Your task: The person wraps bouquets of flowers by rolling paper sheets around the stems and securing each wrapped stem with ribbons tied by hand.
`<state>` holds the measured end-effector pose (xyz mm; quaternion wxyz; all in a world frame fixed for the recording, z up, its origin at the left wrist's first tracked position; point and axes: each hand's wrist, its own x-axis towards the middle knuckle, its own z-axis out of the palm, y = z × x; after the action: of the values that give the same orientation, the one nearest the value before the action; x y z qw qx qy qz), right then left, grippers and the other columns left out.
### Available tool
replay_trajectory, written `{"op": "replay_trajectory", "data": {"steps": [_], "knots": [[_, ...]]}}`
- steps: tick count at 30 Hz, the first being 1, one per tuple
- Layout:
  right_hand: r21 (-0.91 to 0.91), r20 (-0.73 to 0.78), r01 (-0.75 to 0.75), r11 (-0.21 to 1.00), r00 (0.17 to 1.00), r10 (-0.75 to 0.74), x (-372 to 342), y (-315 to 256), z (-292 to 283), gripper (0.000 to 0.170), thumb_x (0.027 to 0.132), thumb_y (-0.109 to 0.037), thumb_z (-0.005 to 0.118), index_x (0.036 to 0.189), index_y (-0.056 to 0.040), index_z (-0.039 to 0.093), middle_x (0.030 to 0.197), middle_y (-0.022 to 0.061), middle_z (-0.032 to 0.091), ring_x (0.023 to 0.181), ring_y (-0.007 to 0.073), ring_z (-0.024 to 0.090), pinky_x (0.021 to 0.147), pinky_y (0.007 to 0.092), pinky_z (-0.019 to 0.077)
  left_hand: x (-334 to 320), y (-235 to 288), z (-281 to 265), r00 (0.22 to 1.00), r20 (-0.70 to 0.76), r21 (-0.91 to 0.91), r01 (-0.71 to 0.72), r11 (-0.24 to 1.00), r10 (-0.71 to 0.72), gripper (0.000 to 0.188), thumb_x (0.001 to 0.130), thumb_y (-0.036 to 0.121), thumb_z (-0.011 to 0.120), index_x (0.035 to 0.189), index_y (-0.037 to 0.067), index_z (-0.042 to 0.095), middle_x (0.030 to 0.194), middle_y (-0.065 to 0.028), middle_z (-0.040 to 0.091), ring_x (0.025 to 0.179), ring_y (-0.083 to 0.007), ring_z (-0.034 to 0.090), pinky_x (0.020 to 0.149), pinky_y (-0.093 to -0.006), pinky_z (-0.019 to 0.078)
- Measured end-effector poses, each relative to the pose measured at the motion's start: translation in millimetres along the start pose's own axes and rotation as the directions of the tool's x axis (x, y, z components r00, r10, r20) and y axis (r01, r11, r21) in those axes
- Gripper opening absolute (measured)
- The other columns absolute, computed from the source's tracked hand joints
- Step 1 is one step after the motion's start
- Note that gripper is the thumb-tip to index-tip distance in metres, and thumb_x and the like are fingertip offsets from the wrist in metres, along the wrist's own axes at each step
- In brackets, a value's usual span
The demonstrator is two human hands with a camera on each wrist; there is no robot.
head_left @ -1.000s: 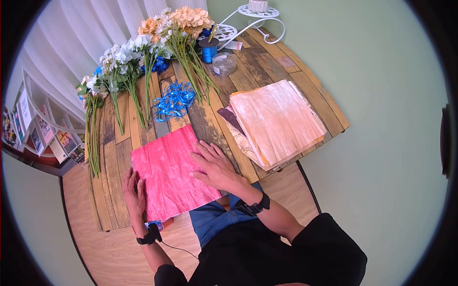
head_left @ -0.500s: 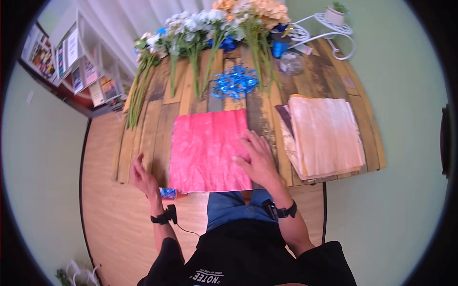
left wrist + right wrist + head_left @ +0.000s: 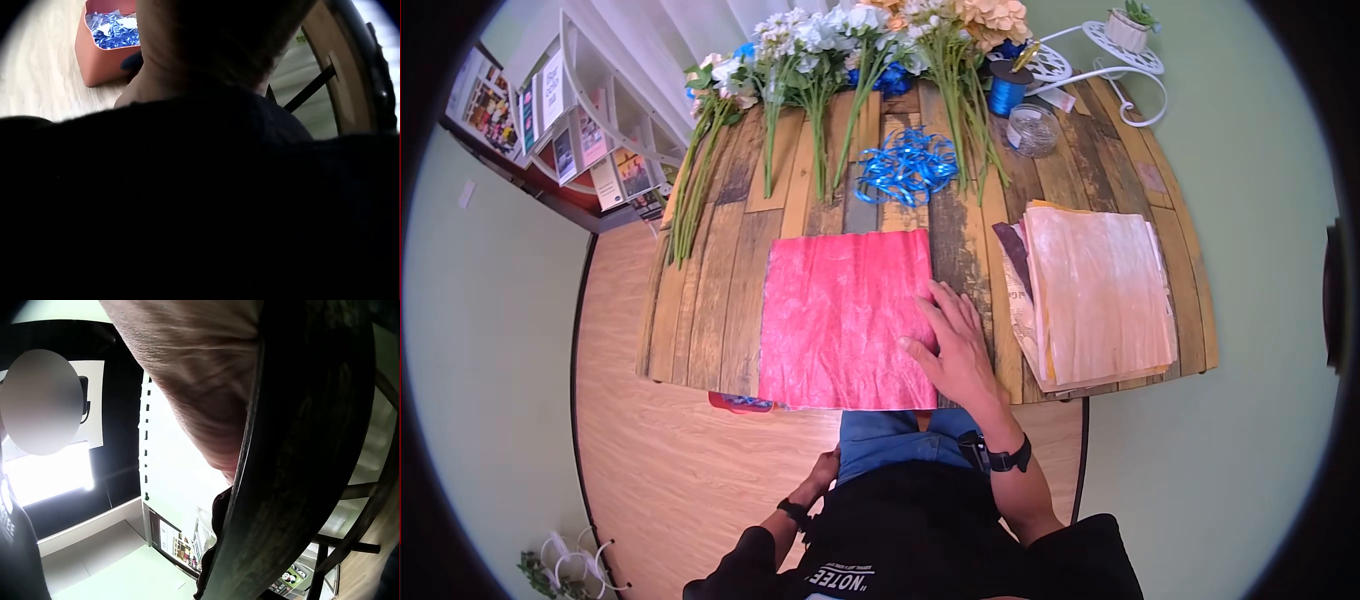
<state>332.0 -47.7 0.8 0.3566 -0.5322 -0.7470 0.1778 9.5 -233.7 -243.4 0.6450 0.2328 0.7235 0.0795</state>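
A crinkled pink wrapping-paper sheet (image 3: 850, 320) lies flat at the table's front edge. My right hand (image 3: 958, 350) rests over its right edge, fingers stretched forward and thumb spread onto the paper. In the right wrist view the palm side of that hand (image 3: 194, 381) shows above the table rim. My left hand (image 3: 828, 468) is down off the table, beside the hip of the blue jeans (image 3: 890, 438); its fingers are mostly hidden there. In the left wrist view dark cloth covers most of the picture below that hand (image 3: 169, 56).
Right of the pink sheet lies a stack of pale pink papers (image 3: 1105, 300). Behind are a tangle of blue ribbon (image 3: 908, 168), flower stems (image 3: 820, 130), a ribbon spool (image 3: 1007, 95) and a clear round tub (image 3: 1033, 130). Below the table stands a reddish bin (image 3: 100, 62) holding blue shreds.
My left hand has left the sheet's left edge and dropped to the hip. The right hand stays at the right edge. The head view has turned, shifting the table rightward.
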Motion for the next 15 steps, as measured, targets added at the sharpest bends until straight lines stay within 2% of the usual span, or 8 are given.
{"op": "replay_trajectory", "data": {"steps": [2, 5, 7, 9, 10, 12, 13, 15], "knots": [[-0.006, -0.004, -0.011, 1.0, 1.0, 0.011, 0.3, -0.2, -0.8, 0.057, 0.093, -0.037, 0.068, 0.132, 0.0032, 0.057, 0.147, 0.0247, 0.045, 0.139, 0.0408, 0.04, 0.118, 0.0534, 0.0266, 2.9, -9.4, 4.4, 0.99, -0.095, 0.039, -0.099, 0.994, 0.102, 0.051, 0.106, 0.045, 0.046, 0.11, 0.001, 0.071, 0.091, -0.0055, 0.07, 0.08, -0.0143, 0.06, 0.073, -0.034, 0.0498], [0.0, -0.011, -0.003, 1.0, 1.0, 0.003, 1.4, 0.1, 1.7, 0.058, 0.093, -0.038, 0.067, 0.131, 0.0038, 0.058, 0.145, 0.0245, 0.047, 0.139, 0.0403, 0.041, 0.117, 0.0537, 0.0266, 7.9, -23.3, -2.2, 0.99, -0.091, 0.12, -0.096, 0.988, 0.107, 0.048, 0.106, 0.042, 0.049, 0.114, -0.001, 0.07, 0.091, -0.0069, 0.07, 0.084, -0.0138, 0.06, 0.077, -0.0338, 0.0498], [-0.014, -0.002, -0.006, 1.0, 1.0, 0.005, 1.4, 0.8, 1.5, 0.058, 0.093, -0.04, 0.067, 0.13, 0.0042, 0.058, 0.145, 0.0243, 0.047, 0.138, 0.04, 0.041, 0.118, 0.0541, 0.026, 10.4, -41.1, -1.4, 0.974, -0.145, 0.18, -0.146, 0.973, 0.173, 0.047, 0.105, 0.04, 0.051, 0.118, 0.0, 0.07, 0.094, -0.0088, 0.071, 0.084, -0.0146, 0.06, 0.079, -0.0339, 0.0493], [-0.008, 0.001, -0.005, 1.0, 1.0, 0.005, 1.0, 1.3, 1.8, 0.058, 0.093, -0.04, 0.067, 0.13, 0.0043, 0.058, 0.144, 0.0241, 0.047, 0.138, 0.04, 0.041, 0.118, 0.0542, 0.0257, 23.0, -65.1, 0.7, 0.983, -0.142, -0.116, -0.136, 0.984, 0.119, 0.046, 0.105, 0.039, 0.052, 0.122, 0.0, 0.069, 0.099, -0.0099, 0.073, 0.087, -0.0151, 0.061, 0.082, -0.0334, 0.0493], [-0.005, 0.001, -0.003, 1.0, 1.0, 0.003, 1.5, 1.9, 1.4, 0.059, 0.093, -0.041, 0.067, 0.129, 0.0044, 0.059, 0.144, 0.0239, 0.048, 0.138, 0.04, 0.041, 0.118, 0.0543, 0.0255, 20.9, -64.4, 0.3, 0.982, -0.144, -0.118, -0.138, 0.983, 0.12, 0.046, 0.105, 0.039, 0.052, 0.122, 0.0, 0.069, 0.099, -0.0099, 0.073, 0.087, -0.0151, 0.061, 0.082, -0.0334, 0.0493], [0.003, -0.001, 0.006, 1.0, 1.0, -0.006, 1.9, 2.8, 1.1, 0.059, 0.093, -0.041, 0.067, 0.129, 0.0044, 0.059, 0.143, 0.0237, 0.048, 0.137, 0.04, 0.041, 0.117, 0.0545, 0.0255, 15.8, -62.4, -5.7, 0.981, -0.189, 0.148, -0.014, 0.989, 0.042, 0.044, 0.105, 0.037, 0.053, 0.124, 0.0, 0.067, 0.105, -0.0101, 0.073, 0.096, -0.0156, 0.063, 0.088, -0.033, 0.049], [0.012, 0.001, 0.011, 1.0, 1.0, -0.011, 1.5, 3.4, 0.9, 0.059, 0.093, -0.041, 0.067, 0.129, 0.0044, 0.059, 0.143, 0.0234, 0.049, 0.137, 0.0399, 0.042, 0.117, 0.0548, 0.0256, 19.8, -67.1, -7.4, 0.98, -0.193, 0.148, -0.012, 0.989, 0.041, 0.044, 0.105, 0.037, 0.053, 0.124, 0.0, 0.067, 0.105, -0.0101, 0.073, 0.096, -0.0156, 0.063, 0.088, -0.033, 0.049], [0.019, 0.003, 0.013, 1.0, 1.0, -0.013, 1.9, 2.9, -0.3, 0.059, 0.093, -0.041, 0.067, 0.129, 0.0044, 0.059, 0.141, 0.0231, 0.049, 0.137, 0.0397, 0.042, 0.117, 0.0551, 0.0257, 29.7, -81.8, -10.9, 0.976, -0.137, 0.054, -0.165, 0.985, 0.171, 0.042, 0.105, 0.034, 0.054, 0.127, 0.0, 0.065, 0.114, -0.0102, 0.072, 0.106, -0.0161, 0.062, 0.094, -0.0321, 0.0478]]}}
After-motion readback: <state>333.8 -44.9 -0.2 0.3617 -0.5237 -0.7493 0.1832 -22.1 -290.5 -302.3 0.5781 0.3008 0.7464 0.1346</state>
